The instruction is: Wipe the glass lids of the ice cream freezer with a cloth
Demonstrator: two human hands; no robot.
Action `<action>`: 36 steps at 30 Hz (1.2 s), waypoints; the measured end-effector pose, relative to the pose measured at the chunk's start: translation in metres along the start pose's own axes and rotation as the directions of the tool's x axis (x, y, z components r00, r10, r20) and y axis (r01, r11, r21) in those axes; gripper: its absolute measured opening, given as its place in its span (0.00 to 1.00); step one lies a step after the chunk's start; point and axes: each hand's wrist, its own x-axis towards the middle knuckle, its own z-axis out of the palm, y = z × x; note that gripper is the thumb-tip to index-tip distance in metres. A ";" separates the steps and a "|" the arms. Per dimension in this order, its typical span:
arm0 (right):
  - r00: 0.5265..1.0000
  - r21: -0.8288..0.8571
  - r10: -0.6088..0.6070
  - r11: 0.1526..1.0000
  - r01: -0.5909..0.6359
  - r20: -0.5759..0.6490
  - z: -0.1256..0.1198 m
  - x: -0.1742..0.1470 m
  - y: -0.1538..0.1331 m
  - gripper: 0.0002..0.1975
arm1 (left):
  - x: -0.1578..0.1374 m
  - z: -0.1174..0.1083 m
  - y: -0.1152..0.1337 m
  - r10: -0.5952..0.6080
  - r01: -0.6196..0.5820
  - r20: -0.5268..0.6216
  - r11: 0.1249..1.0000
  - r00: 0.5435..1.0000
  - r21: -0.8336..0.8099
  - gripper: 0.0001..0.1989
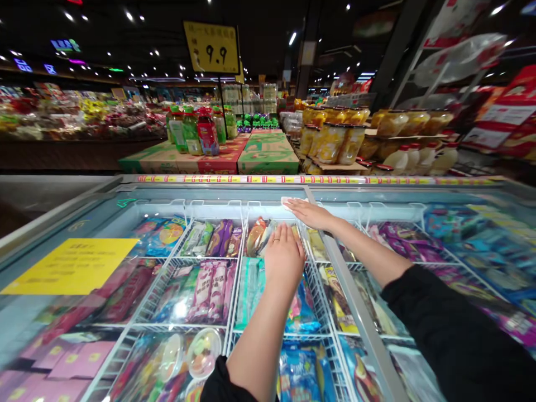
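My left hand [285, 254] lies flat on the glass lid [159, 195] of a chest freezer, fingers stretched forward and a ring on one of them. It holds nothing. Farther forward and to the right, my right hand [309, 213] presses a folded white cloth [293, 202] against the glass close to the far edge. Only the cloth's front part shows past the fingers; the rest is under the hand. Beneath the glass, wire baskets [234, 279] hold packaged ice creams, among them pink-and-purple wrapped bars [208, 290] and blue packets [298, 365].
A grey lid frame bar [355, 301] runs under my right forearm. On the left glass lies a yellow notice [71, 266]. A price-label strip [268, 179] lines the far rim. Behind it stand drink bottles [192, 131] on cartons, jars [330, 142] and a price sign [211, 47].
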 end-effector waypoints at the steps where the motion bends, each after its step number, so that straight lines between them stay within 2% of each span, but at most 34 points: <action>1: 1.000 0.015 -0.025 1.000 0.025 -0.012 0.000 -0.008 0.006 0.32 | 0.000 0.000 0.000 0.002 -0.002 0.005 1.000 1.000 -0.001 0.29; 3: 0.999 0.023 0.017 1.000 -0.016 -0.030 -0.001 -0.013 0.019 0.33 | 0.001 0.000 0.000 0.000 0.000 0.018 1.000 1.000 0.001 0.29; 5: 0.990 0.001 0.138 0.990 -0.138 -0.039 -0.004 -0.003 0.029 0.34 | 0.002 0.002 -0.001 -0.010 0.010 0.022 1.000 1.000 0.004 0.28; 8: 0.948 -0.031 0.312 0.949 -0.314 -0.055 -0.007 0.033 0.032 0.34 | 0.003 0.007 -0.002 -0.010 0.010 0.005 1.000 1.000 0.000 0.28; 11: 0.929 -0.047 0.369 0.928 -0.371 -0.039 -0.008 0.066 0.021 0.33 | 0.003 0.011 -0.004 0.003 -0.003 -0.012 1.000 1.000 -0.004 0.29; 14: 0.958 -0.032 0.287 0.957 -0.287 -0.006 -0.006 0.075 0.010 0.32 | 0.003 0.012 -0.004 0.004 -0.004 -0.024 1.000 1.000 -0.005 0.29; 17: 0.993 -0.011 0.114 0.993 -0.113 0.019 -0.002 0.058 0.013 0.32 | 0.004 0.012 -0.004 0.002 -0.002 -0.025 1.000 1.000 -0.004 0.29; 19: 0.998 -0.017 0.067 0.998 -0.067 0.006 -0.001 0.042 0.022 0.33 | 0.004 0.012 -0.004 0.007 -0.007 -0.016 1.000 1.000 -0.001 0.29; 22: 0.980 -0.037 0.193 0.980 -0.195 -0.036 -0.004 0.033 0.036 0.34 | 0.003 0.011 -0.004 0.005 -0.005 -0.005 1.000 1.000 -0.001 0.29; 25: 0.941 -0.046 0.334 0.940 -0.337 -0.055 -0.009 0.047 0.039 0.34 | 0.003 0.009 -0.003 -0.001 0.001 0.000 1.000 1.000 -0.001 0.29; 29: 0.931 -0.036 0.362 0.931 -0.364 -0.049 -0.010 0.077 0.025 0.34 | 0.002 0.004 -0.001 -0.008 0.008 0.030 1.000 1.000 0.005 0.29; 32: 0.966 -0.018 0.256 0.967 -0.256 -0.026 -0.005 0.072 0.012 0.32 | 0.002 0.001 -0.001 -0.005 0.005 0.046 1.000 0.999 0.003 0.29; 34: 0.993 0.004 0.113 0.994 -0.113 -0.018 -0.001 0.051 0.007 0.31 | 0.002 0.001 -0.001 -0.007 0.007 0.045 1.000 0.999 0.003 0.29; 36: 1.000 0.026 -0.007 1.000 0.008 -0.029 0.003 0.023 0.006 0.30 | 0.002 0.002 -0.001 -0.006 0.006 0.043 1.000 0.999 0.003 0.30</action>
